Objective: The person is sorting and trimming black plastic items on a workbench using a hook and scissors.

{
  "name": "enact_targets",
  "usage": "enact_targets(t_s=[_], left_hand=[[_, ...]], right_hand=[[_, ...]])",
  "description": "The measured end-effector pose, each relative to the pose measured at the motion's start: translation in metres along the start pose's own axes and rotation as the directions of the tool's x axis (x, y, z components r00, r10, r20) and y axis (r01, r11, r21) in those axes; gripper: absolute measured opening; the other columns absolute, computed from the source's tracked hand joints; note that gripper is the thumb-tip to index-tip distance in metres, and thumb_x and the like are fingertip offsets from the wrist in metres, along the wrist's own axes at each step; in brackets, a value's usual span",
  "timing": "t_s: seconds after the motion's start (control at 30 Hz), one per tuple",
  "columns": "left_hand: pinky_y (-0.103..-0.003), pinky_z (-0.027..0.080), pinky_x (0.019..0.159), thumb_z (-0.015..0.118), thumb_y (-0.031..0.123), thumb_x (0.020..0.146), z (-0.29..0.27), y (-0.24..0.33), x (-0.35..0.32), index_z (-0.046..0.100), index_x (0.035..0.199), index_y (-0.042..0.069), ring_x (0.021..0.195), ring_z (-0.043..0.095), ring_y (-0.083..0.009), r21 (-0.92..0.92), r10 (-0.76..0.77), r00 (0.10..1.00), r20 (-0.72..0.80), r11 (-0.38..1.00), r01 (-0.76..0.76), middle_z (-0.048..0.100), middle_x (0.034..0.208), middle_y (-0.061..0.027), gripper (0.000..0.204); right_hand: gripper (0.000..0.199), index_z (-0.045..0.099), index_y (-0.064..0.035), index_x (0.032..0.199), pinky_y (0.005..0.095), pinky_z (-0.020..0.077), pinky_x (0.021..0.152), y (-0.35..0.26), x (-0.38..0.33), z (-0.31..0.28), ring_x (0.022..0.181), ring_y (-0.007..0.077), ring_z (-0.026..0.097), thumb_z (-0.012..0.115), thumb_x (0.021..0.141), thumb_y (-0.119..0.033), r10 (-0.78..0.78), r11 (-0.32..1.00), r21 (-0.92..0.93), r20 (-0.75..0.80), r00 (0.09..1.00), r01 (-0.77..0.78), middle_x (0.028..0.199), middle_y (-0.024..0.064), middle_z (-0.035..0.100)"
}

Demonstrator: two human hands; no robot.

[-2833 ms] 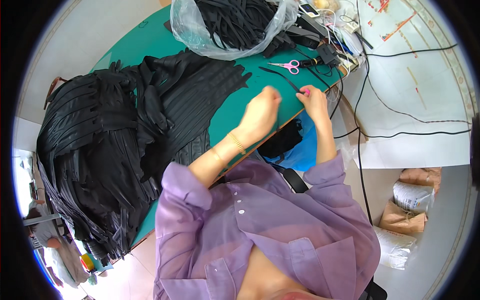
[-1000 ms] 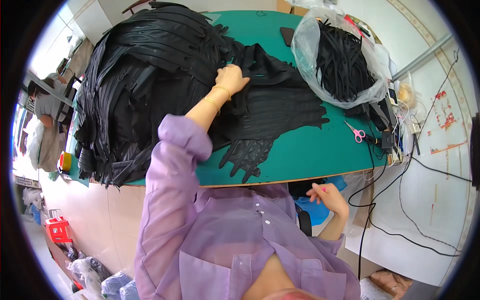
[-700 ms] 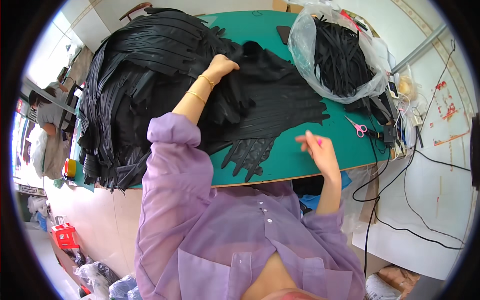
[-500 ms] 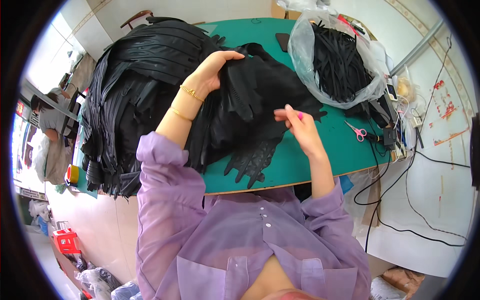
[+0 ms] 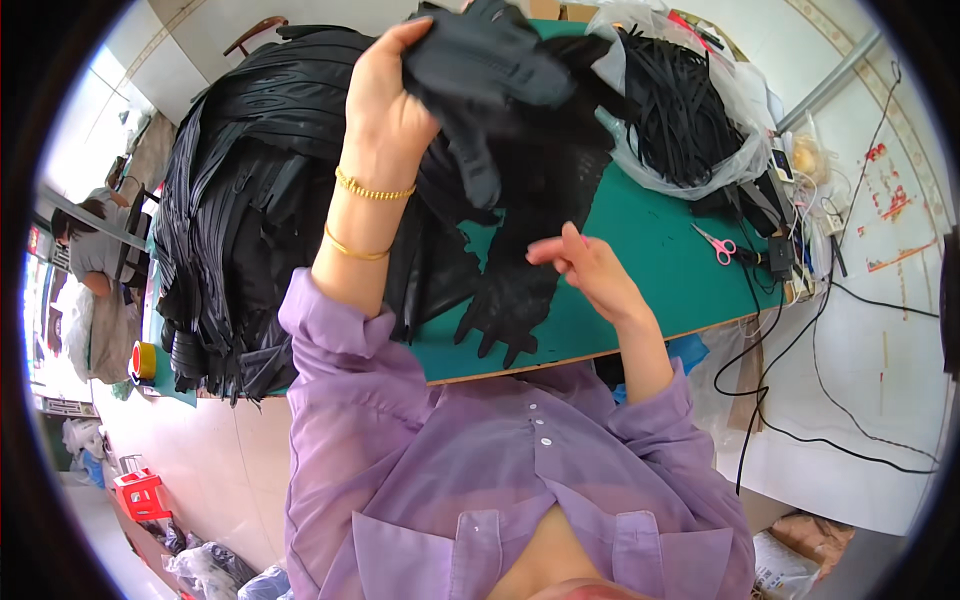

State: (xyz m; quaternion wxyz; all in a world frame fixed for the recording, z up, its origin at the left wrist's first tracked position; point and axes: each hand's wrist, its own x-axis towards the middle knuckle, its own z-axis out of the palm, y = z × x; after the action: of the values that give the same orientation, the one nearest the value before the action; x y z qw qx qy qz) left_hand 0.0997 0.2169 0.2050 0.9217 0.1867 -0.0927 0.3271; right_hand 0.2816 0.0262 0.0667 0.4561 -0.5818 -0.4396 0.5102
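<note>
My left hand (image 5: 385,105), raised at the far side of the table, grips a black glove (image 5: 490,65) that hangs from it, slightly blurred, its fingers dangling. Below it, another black glove (image 5: 505,310) lies with its fingers spread toward the table's near edge. My right hand (image 5: 600,275) hovers above the table, right of that glove and apart from it. Its fingers are curled together, with a small bit of pink showing between them; what it is I cannot make out. A big heap of black gloves (image 5: 250,170) covers the table's left side.
On the green table (image 5: 660,260), pink-handled scissors (image 5: 718,245) lie at the right. A clear plastic bag (image 5: 690,185) holds black strips (image 5: 675,110). Cables (image 5: 765,390) hang off the right edge. Yellow tape (image 5: 144,360) sits at the left edge; a person (image 5: 100,235) sits beyond.
My left hand has lifted a black glove up and away from the table. My right hand has shifted slightly down, fingers still curled. The glove near the front edge has moved a little.
</note>
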Motion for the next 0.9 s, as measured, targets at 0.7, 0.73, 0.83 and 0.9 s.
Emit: enact_targets(t_s=[0.7, 0.73, 0.83, 0.9], left_hand=[[-0.043, 0.046, 0.096, 0.045, 0.012, 0.09, 0.061, -0.007, 0.045, 0.055, 0.096, -0.005, 0.1, 0.059, -0.0325, -0.053, 0.348, 0.918, -0.191, 0.93, -0.363, 0.062, 0.105, -0.0192, 0.02], [-0.043, 0.046, 0.096, 0.045, 0.011, 0.09, 0.064, -0.01, 0.049, 0.055, 0.097, -0.005, 0.101, 0.059, -0.0327, -0.119, 0.37, 0.897, -0.244, 0.906, -0.406, 0.061, 0.107, -0.0192, 0.02], [-0.047, 0.044, 0.098, 0.044, 0.011, 0.089, 0.072, -0.013, 0.057, 0.054, 0.096, -0.005, 0.102, 0.058, -0.0348, -0.202, 0.37, 0.915, -0.163, 0.895, -0.398, 0.061, 0.108, -0.0198, 0.021], [-0.047, 0.044, 0.098, 0.042, 0.011, 0.089, 0.083, -0.013, 0.054, 0.055, 0.095, -0.005, 0.102, 0.058, -0.0359, -0.213, 0.342, 0.931, -0.131, 0.907, -0.363, 0.061, 0.108, -0.0203, 0.021]], right_hand=[[0.021, 0.056, -0.0135, 0.107, 0.0242, 0.0413, 0.059, -0.086, 0.116, -0.004, 0.073, 0.0093, 0.053, 0.053, 0.094, -0.03, -0.097, 0.888, 0.457, 0.089, 0.991, 0.046, 0.093, -0.0015, 0.059], [0.023, 0.056, -0.0146, 0.11, 0.0261, 0.0424, 0.061, -0.08, 0.117, 0.01, 0.078, 0.0105, 0.054, 0.053, 0.094, -0.031, -0.103, 0.829, 0.559, 0.124, 0.987, 0.016, 0.096, -0.0016, 0.06], [0.03, 0.057, -0.0153, 0.116, 0.0326, 0.0462, 0.072, -0.08, 0.123, 0.033, 0.092, 0.0145, 0.057, 0.052, 0.092, -0.033, -0.378, 0.569, 0.798, 0.468, 0.799, -0.197, 0.107, -0.0006, 0.062], [0.031, 0.058, -0.0139, 0.116, 0.0351, 0.0477, 0.077, -0.092, 0.128, 0.032, 0.099, 0.0162, 0.058, 0.054, 0.091, -0.032, -0.627, 0.492, 0.79, 0.613, 0.481, -0.366, 0.11, 0.0004, 0.062]])
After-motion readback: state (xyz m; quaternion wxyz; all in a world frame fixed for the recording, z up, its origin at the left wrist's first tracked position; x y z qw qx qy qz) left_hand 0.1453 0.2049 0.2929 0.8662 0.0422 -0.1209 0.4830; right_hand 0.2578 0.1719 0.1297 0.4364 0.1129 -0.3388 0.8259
